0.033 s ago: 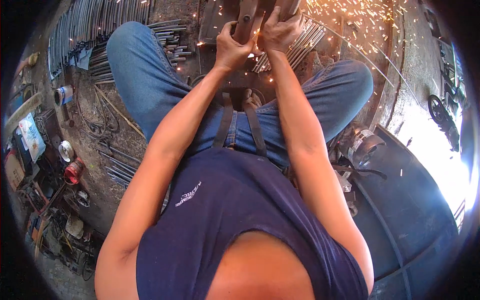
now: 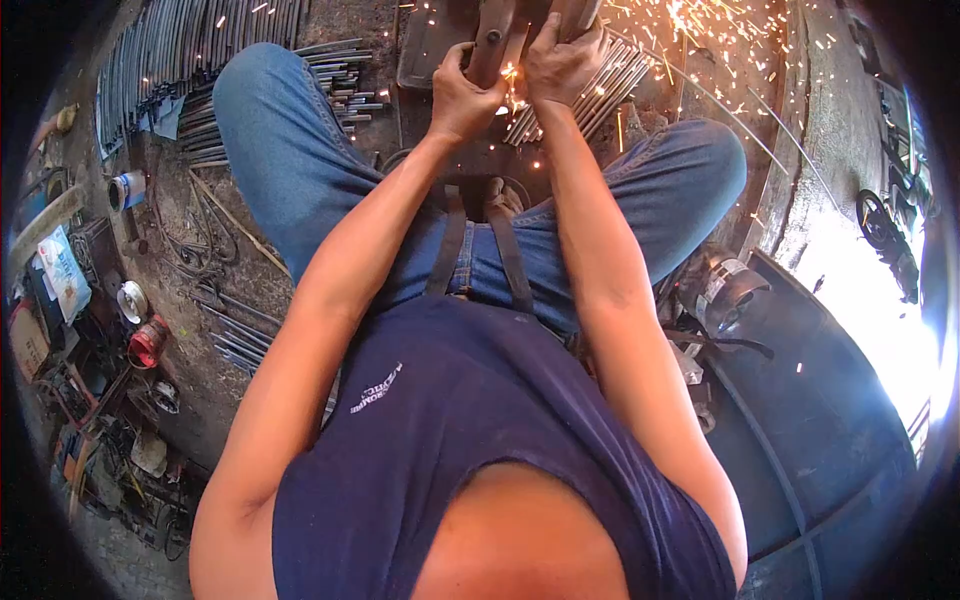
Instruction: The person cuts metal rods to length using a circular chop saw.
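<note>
Hands first: your left hand is wrapped around the brown, rust-coloured metal handle at the far top edge of the view, fingers curled shut on it. Your right hand sits just right of it, touching or nearly touching, fingers closed over the darker metal body of the same tool. Most of the tool is cut off by the frame edge, so you can't tell its type from this view.

Orange sparks spray from the spot between your hands out to the far right, across the dusty concrete floor.

A bundle of thin grey steel rods lies just beyond and under your right hand, angled to the far right. It's unclear whether the tool touches them.

You're seated, legs in blue denim jeans spread left and right of the work spot, forearms running straight out from your dark blue sleeveless shirt. Two dark straps hang down between your knees.

Far left: a long row of grey steel bars stacked on the floor, with shorter cut pieces near your left knee. Left edge: a small red round canister among scattered clutter. Near right: a large dark curved metal sheet, with a shiny metal cylindrical part just beside your right thigh.
</note>
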Demonstrator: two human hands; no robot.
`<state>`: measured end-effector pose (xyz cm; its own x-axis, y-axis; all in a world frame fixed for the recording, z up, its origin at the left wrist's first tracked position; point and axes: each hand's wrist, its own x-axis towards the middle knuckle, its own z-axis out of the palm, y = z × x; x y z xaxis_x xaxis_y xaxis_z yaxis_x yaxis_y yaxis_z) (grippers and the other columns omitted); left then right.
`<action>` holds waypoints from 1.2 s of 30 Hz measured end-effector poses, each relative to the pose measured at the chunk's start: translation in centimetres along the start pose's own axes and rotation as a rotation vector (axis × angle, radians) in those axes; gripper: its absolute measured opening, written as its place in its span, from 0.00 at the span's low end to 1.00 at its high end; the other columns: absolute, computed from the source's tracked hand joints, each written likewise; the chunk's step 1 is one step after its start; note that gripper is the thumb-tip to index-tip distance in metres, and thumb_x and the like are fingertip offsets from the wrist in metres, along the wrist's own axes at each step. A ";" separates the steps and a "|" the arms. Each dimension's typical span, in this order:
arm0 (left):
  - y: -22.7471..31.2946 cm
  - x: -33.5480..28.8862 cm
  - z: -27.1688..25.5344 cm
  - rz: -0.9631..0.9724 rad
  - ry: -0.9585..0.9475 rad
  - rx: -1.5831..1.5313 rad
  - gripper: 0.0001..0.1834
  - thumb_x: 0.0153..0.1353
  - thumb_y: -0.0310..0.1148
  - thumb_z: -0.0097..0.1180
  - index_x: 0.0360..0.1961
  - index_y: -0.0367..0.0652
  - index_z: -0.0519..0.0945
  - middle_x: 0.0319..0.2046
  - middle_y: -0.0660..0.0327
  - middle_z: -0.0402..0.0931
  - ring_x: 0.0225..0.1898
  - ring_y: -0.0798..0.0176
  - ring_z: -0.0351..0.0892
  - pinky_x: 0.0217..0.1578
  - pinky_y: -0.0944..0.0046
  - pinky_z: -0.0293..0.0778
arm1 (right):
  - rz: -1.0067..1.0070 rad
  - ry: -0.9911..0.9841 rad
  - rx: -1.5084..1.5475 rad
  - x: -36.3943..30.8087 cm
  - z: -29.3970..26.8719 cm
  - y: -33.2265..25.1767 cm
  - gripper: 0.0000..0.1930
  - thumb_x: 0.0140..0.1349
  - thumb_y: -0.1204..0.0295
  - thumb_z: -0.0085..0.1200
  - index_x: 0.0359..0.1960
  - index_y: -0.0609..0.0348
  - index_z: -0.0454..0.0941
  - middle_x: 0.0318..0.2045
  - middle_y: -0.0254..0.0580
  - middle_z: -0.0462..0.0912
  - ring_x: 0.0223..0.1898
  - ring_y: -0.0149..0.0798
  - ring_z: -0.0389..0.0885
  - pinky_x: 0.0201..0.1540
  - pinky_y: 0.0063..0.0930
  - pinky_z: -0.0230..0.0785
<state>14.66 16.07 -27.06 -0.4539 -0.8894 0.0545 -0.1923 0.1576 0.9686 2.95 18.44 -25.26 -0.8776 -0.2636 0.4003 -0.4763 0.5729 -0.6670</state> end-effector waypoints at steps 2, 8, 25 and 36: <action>-0.2 -0.2 0.0 -0.001 0.014 -0.001 0.26 0.44 0.35 0.69 0.42 0.31 0.74 0.33 0.46 0.81 0.36 0.53 0.84 0.38 0.59 0.77 | -0.018 -0.031 0.155 0.1 0.1 0.1 0.24 0.62 0.61 0.53 0.46 0.77 0.70 0.38 0.68 0.77 0.40 0.63 0.77 0.47 0.47 0.70; -1.6 -0.7 0.0 -0.011 -0.011 0.051 0.22 0.46 0.31 0.66 0.43 0.34 0.75 0.35 0.53 0.81 0.38 0.62 0.82 0.42 0.63 0.75 | -0.306 0.078 0.145 0.2 0.7 1.8 0.24 0.56 0.66 0.55 0.46 0.77 0.69 0.39 0.68 0.75 0.44 0.66 0.72 0.51 0.50 0.63; 16.2 13.3 -1.8 -0.079 -0.221 0.072 0.31 0.54 0.47 0.61 0.50 0.31 0.74 0.38 0.50 0.80 0.36 0.54 0.81 0.37 0.53 0.77 | -0.129 -0.374 -0.034 18.4 -1.7 -7.5 0.21 0.54 0.61 0.55 0.34 0.75 0.75 0.35 0.71 0.79 0.42 0.64 0.78 0.47 0.49 0.70; 20.2 12.7 -5.4 0.514 -0.163 0.102 0.28 0.50 0.45 0.66 0.45 0.33 0.79 0.37 0.45 0.81 0.39 0.51 0.82 0.41 0.57 0.75 | -0.297 -0.278 -0.012 15.0 -8.2 -9.5 0.21 0.51 0.67 0.51 0.43 0.71 0.74 0.34 0.70 0.79 0.42 0.65 0.79 0.48 0.50 0.70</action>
<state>9.71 5.67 -5.50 -0.6391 -0.6100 0.4684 0.0104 0.6022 0.7983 -5.22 15.41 -7.81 -0.6840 -0.6175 0.3884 -0.7120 0.4490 -0.5399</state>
